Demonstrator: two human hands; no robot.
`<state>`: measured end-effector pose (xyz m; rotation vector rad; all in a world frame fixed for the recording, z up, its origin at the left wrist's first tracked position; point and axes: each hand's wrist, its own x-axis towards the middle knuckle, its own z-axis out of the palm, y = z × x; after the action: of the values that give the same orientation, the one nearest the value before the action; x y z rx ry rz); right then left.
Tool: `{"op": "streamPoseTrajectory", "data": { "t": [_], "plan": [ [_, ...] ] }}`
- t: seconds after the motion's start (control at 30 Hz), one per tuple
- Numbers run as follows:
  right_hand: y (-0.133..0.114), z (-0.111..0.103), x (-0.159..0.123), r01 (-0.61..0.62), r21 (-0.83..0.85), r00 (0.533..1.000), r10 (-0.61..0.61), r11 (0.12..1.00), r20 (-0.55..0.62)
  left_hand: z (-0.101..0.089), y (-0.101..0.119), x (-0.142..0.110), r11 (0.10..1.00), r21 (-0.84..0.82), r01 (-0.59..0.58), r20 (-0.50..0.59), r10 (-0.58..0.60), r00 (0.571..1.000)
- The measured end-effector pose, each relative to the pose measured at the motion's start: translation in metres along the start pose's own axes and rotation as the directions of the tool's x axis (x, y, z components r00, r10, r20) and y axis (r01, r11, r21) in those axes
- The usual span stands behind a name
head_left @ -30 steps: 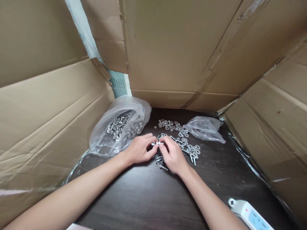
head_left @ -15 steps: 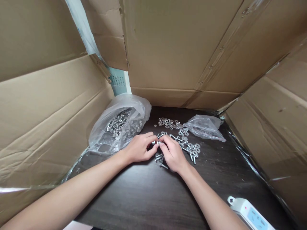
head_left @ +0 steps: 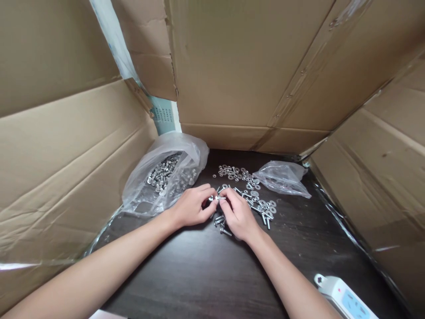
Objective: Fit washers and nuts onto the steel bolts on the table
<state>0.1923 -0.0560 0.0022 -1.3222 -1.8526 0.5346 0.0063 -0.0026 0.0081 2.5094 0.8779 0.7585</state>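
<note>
Two hands: your left hand (head_left: 195,206) and right hand (head_left: 239,215) are facing each other over the dark tabletop (head_left: 195,274), thumbs and forefingers pinching one small metal fastener (head_left: 217,198) between them.
Hidden parts: your fingertips are covering much of the fastener, so its exact pieces are staying unclear.
Fastener: it is looking bright and silvery, a thin shank pointing right.
Loose bolts (head_left: 226,231): several are lying just on the near side of the fastener, your right hand overlapping some.
Washers and nuts (head_left: 229,171): they are lying scattered farther off, many too small for telling apart.
Large plastic bag (head_left: 195,146): far left, it is holding heaped metal pieces, its cloudy film blurring some.
Small plastic bag (head_left: 282,177): far right, it is lying crumpled.
Power strip (head_left: 338,290): near right, the view's edge is cutting it off.
</note>
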Motion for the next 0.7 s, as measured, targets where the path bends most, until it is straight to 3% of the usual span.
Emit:
{"op": "streamPoseTrajectory", "data": {
  "t": [0.33,0.7],
  "plan": [
    [0.0030,0.0028,0.0005,0.002,0.022,1.000,-0.002,1.000,0.028,-0.0020,0.0012,-0.0015,0.998,0.013,-0.056,0.048,0.056,0.997],
    [0.0005,0.0000,0.0007,-0.033,0.059,0.999,0.032,0.998,0.021,-0.0020,0.0014,-0.0007,0.999,-0.040,-0.018,0.050,0.020,0.999]
  ]
}}
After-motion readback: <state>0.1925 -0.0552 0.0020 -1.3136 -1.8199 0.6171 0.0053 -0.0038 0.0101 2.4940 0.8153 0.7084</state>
